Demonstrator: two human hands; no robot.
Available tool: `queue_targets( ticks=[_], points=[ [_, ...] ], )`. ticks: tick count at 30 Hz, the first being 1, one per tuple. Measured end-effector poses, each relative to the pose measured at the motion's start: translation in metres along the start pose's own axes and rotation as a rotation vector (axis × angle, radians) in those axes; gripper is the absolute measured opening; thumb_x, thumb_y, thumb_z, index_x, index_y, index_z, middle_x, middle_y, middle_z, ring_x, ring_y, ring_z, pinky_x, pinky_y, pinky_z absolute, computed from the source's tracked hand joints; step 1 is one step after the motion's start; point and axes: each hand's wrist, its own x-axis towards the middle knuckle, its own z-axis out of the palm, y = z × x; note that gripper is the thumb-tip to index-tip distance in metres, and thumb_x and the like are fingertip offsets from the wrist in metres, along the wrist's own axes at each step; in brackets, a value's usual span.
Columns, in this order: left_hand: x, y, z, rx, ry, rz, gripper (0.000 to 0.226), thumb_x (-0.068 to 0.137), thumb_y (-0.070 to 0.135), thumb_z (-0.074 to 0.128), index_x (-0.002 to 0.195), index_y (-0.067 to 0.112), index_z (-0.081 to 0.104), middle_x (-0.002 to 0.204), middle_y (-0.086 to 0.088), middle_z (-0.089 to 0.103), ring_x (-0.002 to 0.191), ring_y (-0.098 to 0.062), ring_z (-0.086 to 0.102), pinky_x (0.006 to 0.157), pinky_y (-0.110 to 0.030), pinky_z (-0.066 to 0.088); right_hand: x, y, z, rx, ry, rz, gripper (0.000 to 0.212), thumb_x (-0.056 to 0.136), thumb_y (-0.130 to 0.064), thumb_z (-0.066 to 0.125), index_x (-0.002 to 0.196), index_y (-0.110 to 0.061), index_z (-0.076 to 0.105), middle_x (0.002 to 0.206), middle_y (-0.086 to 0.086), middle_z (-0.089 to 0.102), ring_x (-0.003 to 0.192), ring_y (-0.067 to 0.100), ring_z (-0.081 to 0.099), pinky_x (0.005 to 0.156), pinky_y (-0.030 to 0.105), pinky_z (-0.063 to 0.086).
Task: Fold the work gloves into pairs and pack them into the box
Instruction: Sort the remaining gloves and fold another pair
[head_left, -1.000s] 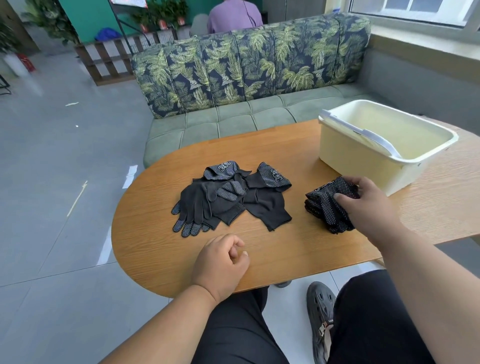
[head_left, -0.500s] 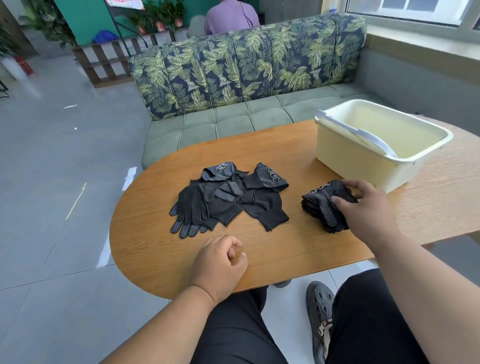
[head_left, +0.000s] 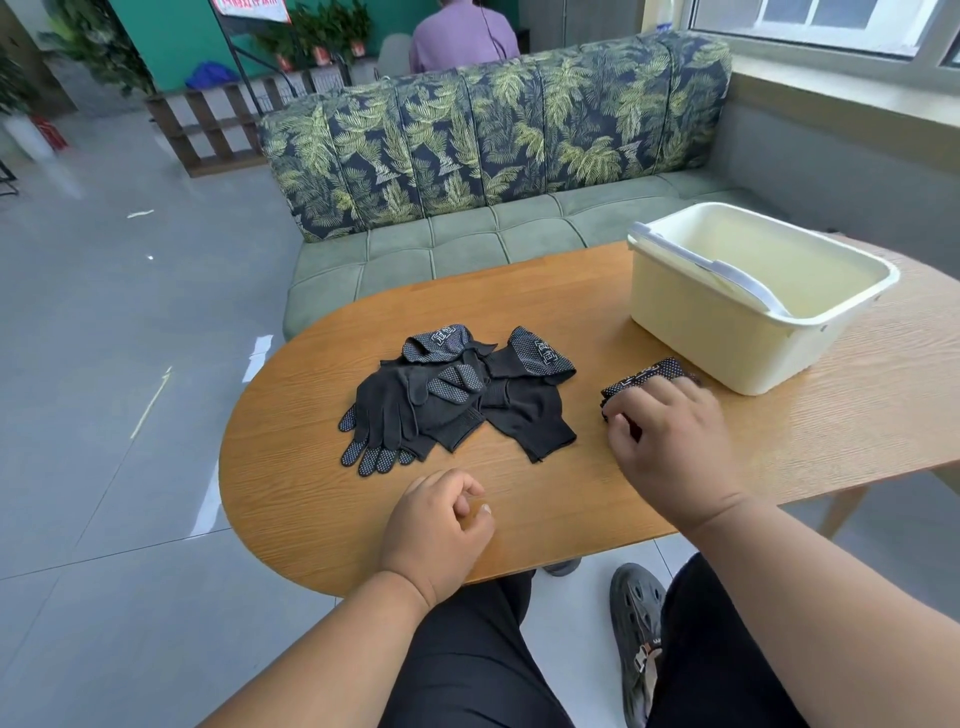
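Gloves of black knit fabric with white-dotted palms (head_left: 447, 400) lie in a loose heap at the middle of the oval wooden table (head_left: 519, 306), cuffs and fingers overlapping; the exact count in the heap cannot be told. To its right, apart from the heap, sits a folded bundle of the same black dotted gloves (head_left: 647, 375), just beside the near wall of the cream plastic box with a pale grey handle (head_left: 748, 332), which stands open on the table's right part. Whether bundle and box touch cannot be told.

Your right hand (head_left: 670, 441) lies over the folded bundle, fingers curled down around its near edge and gripping it, so most of the bundle is hidden beneath the hand. Your left hand (head_left: 439, 525) rests at the table's near edge, its fingers loosely curled toward the thumb with nothing between them.

Behind the table stands a green sofa with a leaf-patterned backrest (head_left: 493, 140). Below the table edge, 1 dark perforated shoe (head_left: 636, 618) shows on the grey tiled floor (head_left: 104, 415).
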Motion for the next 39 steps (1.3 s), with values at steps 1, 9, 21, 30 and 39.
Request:
queue_targets(
  ticks=[1,9,21,30,39],
  points=[
    [0.0,0.0,0.0,0.003,0.002,-0.002,0.008,0.086,0.037,0.064,0.093,0.037,0.061,0.078,0.015,0.054,0.09,-0.004,0.051,0.081,-0.031,0.051,-0.002,-0.007,0.0,0.078,-0.047,-0.011,0.011,0.081,-0.008,0.069,0.085,-0.018,0.07,0.074,-0.004,0.057,0.068,0.026,0.053,0.062,0.034,0.04],
    [0.008,-0.001,0.002,0.093,0.046,-0.154,0.051,0.083,0.051,0.062,0.134,0.046,0.058,0.155,0.012,0.031,0.142,-0.016,0.023,0.12,-0.037,0.028,-0.037,-0.033,0.032,0.464,-0.662,0.393,0.009,0.089,-0.029,0.064,0.094,-0.035,0.064,0.061,-0.014,0.057,0.062,0.005,0.055,0.065,0.03,0.05],
    [0.039,-0.002,-0.01,0.336,-0.111,-0.119,0.063,0.102,0.053,0.042,0.159,0.027,0.037,0.165,0.013,0.031,0.151,-0.016,0.019,0.125,-0.042,0.016,-0.041,-0.034,0.032,0.407,-0.659,0.357,0.009,0.089,-0.031,0.06,0.096,-0.034,0.064,0.066,-0.01,0.062,0.069,0.006,0.059,0.068,0.028,0.05],
    [0.039,0.032,-0.086,-0.683,0.443,-0.232,0.029,0.093,0.026,0.063,0.121,0.032,0.068,0.108,0.007,0.074,0.102,-0.014,0.069,0.095,-0.036,0.056,-0.04,-0.033,0.034,0.384,-0.648,0.356,0.008,0.088,-0.031,0.06,0.094,-0.035,0.064,0.067,-0.01,0.062,0.068,0.005,0.058,0.067,0.027,0.05],
    [0.017,0.043,-0.091,-0.548,0.593,-0.229,0.053,0.094,0.003,0.056,0.138,0.033,0.058,0.129,0.01,0.064,0.115,-0.005,0.063,0.1,-0.024,0.05,-0.042,-0.035,0.031,0.388,-0.649,0.359,0.01,0.088,-0.031,0.058,0.095,-0.035,0.064,0.067,-0.01,0.061,0.067,0.005,0.058,0.065,0.028,0.049]
  ],
)
